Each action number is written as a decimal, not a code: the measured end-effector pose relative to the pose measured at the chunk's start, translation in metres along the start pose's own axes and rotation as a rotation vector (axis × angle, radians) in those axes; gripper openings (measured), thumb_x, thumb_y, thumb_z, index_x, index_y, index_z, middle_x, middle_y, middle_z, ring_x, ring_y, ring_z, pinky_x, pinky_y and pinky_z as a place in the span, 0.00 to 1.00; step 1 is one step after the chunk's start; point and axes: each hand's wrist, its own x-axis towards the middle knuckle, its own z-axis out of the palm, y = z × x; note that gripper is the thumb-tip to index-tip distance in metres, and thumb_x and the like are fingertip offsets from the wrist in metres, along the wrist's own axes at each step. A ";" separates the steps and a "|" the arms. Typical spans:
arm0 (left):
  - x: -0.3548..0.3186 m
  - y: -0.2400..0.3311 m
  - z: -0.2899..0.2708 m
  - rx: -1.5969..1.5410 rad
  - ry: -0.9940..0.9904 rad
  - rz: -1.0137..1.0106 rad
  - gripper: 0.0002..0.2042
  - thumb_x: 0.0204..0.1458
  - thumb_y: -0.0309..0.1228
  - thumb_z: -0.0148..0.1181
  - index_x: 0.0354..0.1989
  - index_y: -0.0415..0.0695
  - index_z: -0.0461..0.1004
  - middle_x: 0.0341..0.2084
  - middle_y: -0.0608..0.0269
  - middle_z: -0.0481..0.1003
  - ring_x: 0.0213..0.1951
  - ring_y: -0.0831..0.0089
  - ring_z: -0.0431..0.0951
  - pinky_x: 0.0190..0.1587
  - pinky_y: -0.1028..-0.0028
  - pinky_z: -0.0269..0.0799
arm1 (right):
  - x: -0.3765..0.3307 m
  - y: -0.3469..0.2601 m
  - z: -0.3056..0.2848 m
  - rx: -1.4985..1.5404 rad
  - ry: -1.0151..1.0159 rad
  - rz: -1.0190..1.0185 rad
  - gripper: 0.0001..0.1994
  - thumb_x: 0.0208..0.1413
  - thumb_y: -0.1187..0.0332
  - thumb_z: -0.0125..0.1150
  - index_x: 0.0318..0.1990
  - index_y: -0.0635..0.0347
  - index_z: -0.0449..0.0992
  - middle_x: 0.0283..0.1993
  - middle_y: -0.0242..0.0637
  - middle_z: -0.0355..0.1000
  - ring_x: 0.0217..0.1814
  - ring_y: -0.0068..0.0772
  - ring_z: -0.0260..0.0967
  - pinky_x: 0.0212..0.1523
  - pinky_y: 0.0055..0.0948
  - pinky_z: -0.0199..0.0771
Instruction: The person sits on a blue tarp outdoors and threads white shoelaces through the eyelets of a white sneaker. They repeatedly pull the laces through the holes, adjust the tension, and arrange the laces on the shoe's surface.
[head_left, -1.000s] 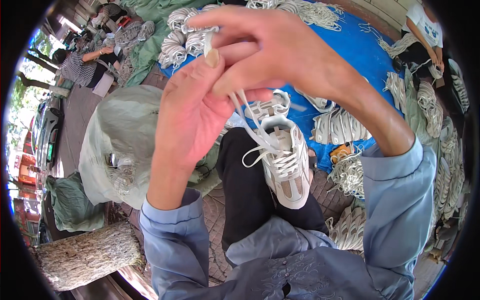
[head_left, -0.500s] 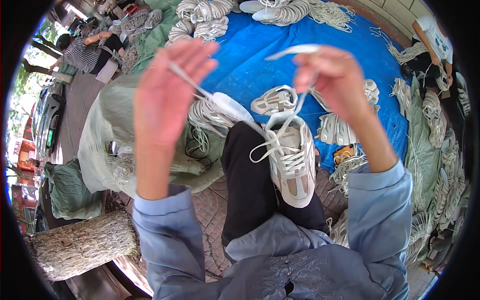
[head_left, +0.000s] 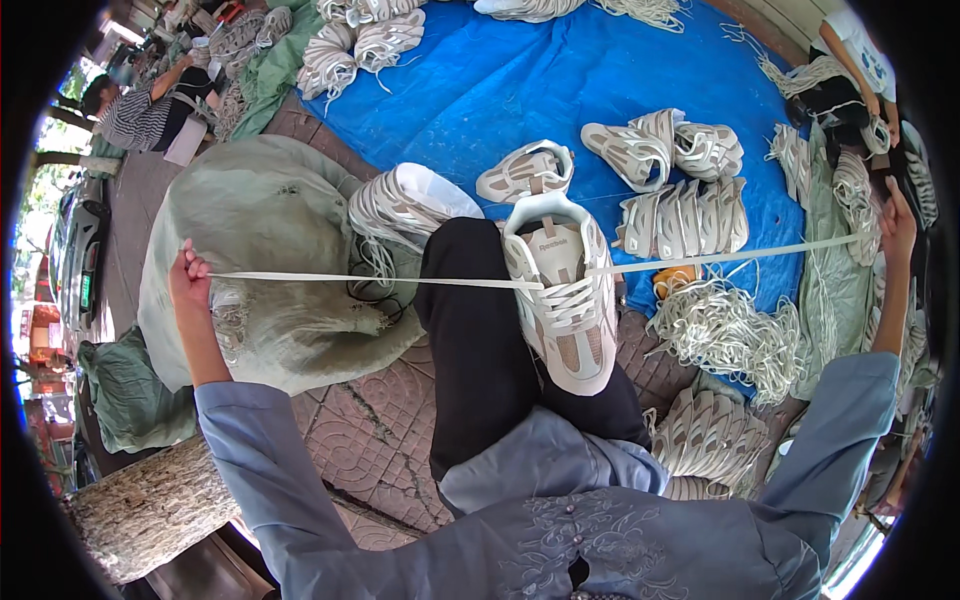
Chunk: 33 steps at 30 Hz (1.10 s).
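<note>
A beige-and-white sneaker upper (head_left: 578, 345) lies across my black-trousered knees, its tongue showing and its front part laced crosswise. From its eyelets a flat white shoelace (head_left: 370, 279) runs taut out to both sides. Far to the left, my left hand (head_left: 190, 280) is closed on one end of it. My right hand (head_left: 896, 225), with arm stretched out at the far right, grips the other end. Both lace ends sit about level with the middle of the upper, and no finger touches the upper itself.
Past my knees spreads a blue tarp (head_left: 470, 100) with a single upper (head_left: 527, 172), a row of nested uppers (head_left: 685, 217) and a heap of white laces (head_left: 735, 335). A greenish sack (head_left: 260, 250) stands left, near a tree trunk (head_left: 160, 495). Two people sit farther off.
My hands have swung wide apart, left hand outward left, right hand outward right. The loose lace ends and loop at the upper are now pulled straight and tight.
</note>
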 end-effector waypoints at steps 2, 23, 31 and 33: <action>0.006 0.001 -0.004 0.029 0.047 -0.002 0.10 0.55 0.30 0.43 0.39 0.38 0.67 0.15 0.72 0.62 0.11 0.83 0.50 0.13 0.81 0.48 | -0.007 -0.005 -0.016 -0.038 0.000 0.007 0.17 0.56 0.69 0.43 0.51 0.68 0.64 0.17 0.20 0.48 0.11 0.08 0.38 0.10 0.10 0.37; 0.035 0.086 0.009 0.315 0.180 0.296 0.08 0.50 0.28 0.51 0.36 0.38 0.68 0.17 0.69 0.66 0.13 0.83 0.55 0.15 0.83 0.51 | -0.247 0.077 0.383 -0.457 -1.082 -0.384 0.06 0.43 0.66 0.57 0.28 0.57 0.75 0.24 0.36 0.69 0.26 0.33 0.67 0.26 0.29 0.67; -0.111 -0.063 0.143 0.890 -0.598 0.512 0.17 0.47 0.43 0.51 0.34 0.41 0.73 0.42 0.57 0.70 0.18 0.86 0.59 0.19 0.84 0.56 | -0.265 0.078 0.382 -0.574 -0.985 -0.635 0.03 0.41 0.70 0.56 0.26 0.57 0.73 0.25 0.35 0.65 0.29 0.35 0.67 0.27 0.32 0.68; -0.173 -0.121 0.180 0.898 -0.723 0.411 0.11 0.50 0.33 0.48 0.36 0.42 0.73 0.34 0.62 0.73 0.21 0.84 0.67 0.23 0.83 0.61 | -0.268 0.077 0.383 -0.519 -0.942 -0.631 0.03 0.40 0.70 0.57 0.24 0.57 0.72 0.25 0.34 0.65 0.29 0.34 0.67 0.26 0.32 0.68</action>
